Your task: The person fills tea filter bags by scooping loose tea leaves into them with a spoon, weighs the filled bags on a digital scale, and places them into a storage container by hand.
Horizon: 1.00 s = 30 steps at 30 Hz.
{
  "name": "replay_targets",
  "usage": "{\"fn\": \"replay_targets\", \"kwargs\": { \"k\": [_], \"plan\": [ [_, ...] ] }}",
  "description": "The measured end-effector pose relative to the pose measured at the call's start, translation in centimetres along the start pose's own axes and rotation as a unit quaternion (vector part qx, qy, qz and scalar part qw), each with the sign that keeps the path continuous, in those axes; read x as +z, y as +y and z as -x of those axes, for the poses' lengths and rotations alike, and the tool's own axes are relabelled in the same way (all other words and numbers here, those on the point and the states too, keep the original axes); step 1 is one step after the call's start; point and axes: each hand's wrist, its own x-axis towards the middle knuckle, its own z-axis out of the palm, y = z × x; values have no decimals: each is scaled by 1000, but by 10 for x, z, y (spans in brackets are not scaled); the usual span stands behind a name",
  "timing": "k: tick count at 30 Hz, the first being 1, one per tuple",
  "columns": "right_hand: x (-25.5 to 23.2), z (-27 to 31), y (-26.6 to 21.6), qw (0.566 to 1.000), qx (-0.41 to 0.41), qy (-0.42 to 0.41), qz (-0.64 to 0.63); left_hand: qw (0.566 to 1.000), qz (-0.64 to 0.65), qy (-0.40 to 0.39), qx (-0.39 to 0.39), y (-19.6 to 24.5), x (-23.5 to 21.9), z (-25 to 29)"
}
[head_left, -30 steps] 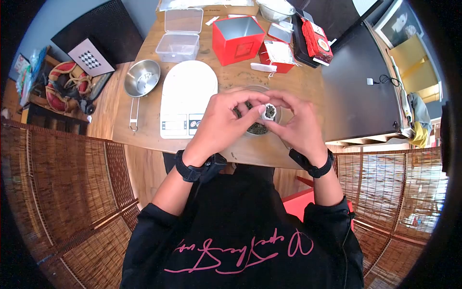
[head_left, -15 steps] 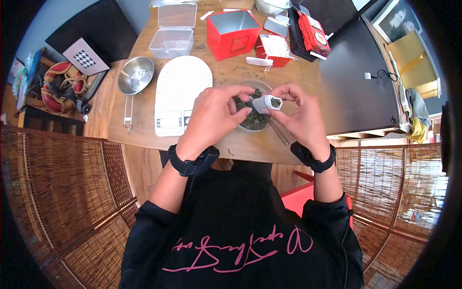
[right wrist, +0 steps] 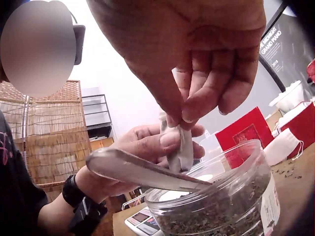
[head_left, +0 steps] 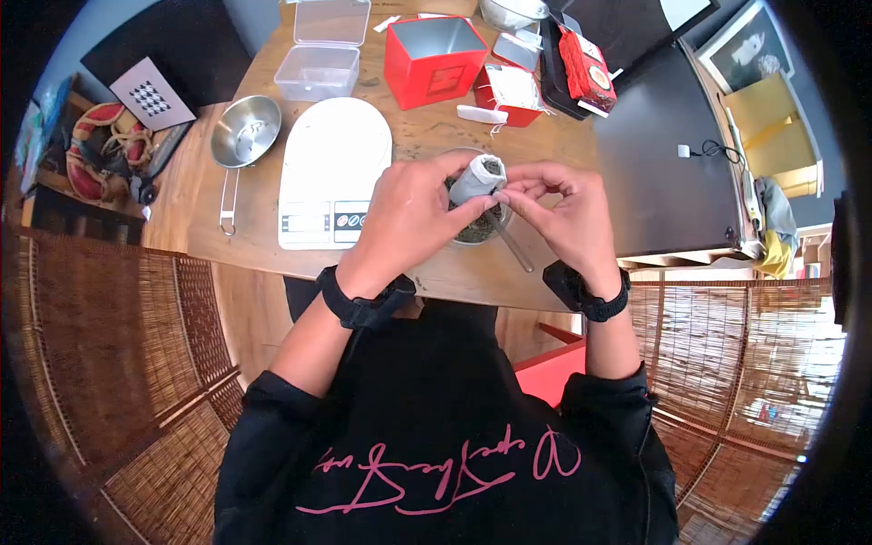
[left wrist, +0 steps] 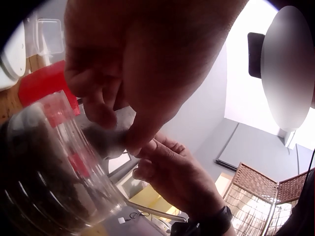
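A small white cloth pouch [head_left: 472, 184], with dark dried leaves showing at its mouth, is held upright over a clear plastic jar [right wrist: 157, 196] of the same leaves. My left hand [head_left: 411, 213] grips the pouch's body from the left. With thumb and forefinger, my right hand [head_left: 568, 209] pinches the pouch at its edge, by the mouth, as the right wrist view also shows. A metal spoon [right wrist: 133, 169] leans in the jar, its handle sticking out over the rim toward me.
Left of the jar stand a white kitchen scale [head_left: 338, 145] and a metal pan [head_left: 245, 132]. Behind are a lidded clear box [head_left: 318, 84], a large open red box [head_left: 427, 84], and a smaller red box [head_left: 522, 116] of white pouches. Another white pouch [head_left: 481, 114] lies before it.
The left fingers were off the pouch half a second ago and now grip it. The pouch has moved slightly left and turned more upright, while my right hand has shifted to its edge.
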Motion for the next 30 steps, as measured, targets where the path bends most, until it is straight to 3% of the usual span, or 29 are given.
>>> {"fn": "replay_targets", "kwargs": {
  "k": [6, 11, 13, 18, 20, 24, 28, 30],
  "plan": [
    [-1, -2, -11, 1000, 1, -1, 30, 1000, 27, -3, 3, 4, -3, 1],
    [-1, -3, -14, 998, -8, -8, 65, 1000, -23, -9, 18, 2, -8, 3],
    [-7, -5, -18, 998, 54, -17, 14, 999, -27, 4, 23, -4, -9, 3],
    [-9, -8, -20, 998, 21, 24, -55, 999, -12, 27, 26, -15, -3, 3],
    [-7, -8, -23, 998, 7, 34, -59, 998, -1, 30, 62, -17, -1, 2],
    [-4, -8, -22, 993, 2, 45, -113, 999, -13, 3, 47, -15, -5, 2],
    [1, -9, -22, 992, 6, 25, -122, 997, -9, 41, 70, -10, -3, 7],
    [3, -8, -23, 998, -3, 27, -57, 995, 20, 72, 69, -1, -5, 7]
  ]
}}
